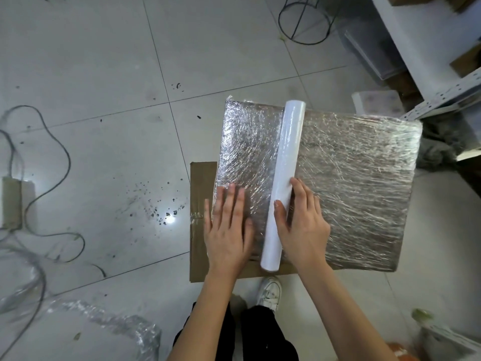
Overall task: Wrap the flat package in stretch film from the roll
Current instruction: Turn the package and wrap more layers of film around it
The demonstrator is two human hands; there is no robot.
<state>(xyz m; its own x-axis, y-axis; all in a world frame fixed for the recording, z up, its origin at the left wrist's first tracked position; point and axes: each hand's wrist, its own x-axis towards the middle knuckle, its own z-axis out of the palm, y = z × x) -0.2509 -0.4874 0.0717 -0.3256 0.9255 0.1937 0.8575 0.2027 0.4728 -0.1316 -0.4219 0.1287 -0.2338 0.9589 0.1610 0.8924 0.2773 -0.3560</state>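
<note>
Film-covered flat package [351, 183] hides its contents; left hand [229, 230] presses flat, right hand [299, 222] cups the roll [286, 165] (cardboard [201, 199] partly buried beneath).

The roll [284, 183] is lying across the package [351, 183], which is resting on cardboard [201, 194] on the floor [91, 74], left hand [229, 230] lying left of the roll, right hand [302, 222] right.

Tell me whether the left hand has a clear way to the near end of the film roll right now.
Probably yes. The left hand lies flat on the wrapped package right beside the roll, with nothing between them. The right hand grips the roll higher up, leaving its near end bare.
</note>
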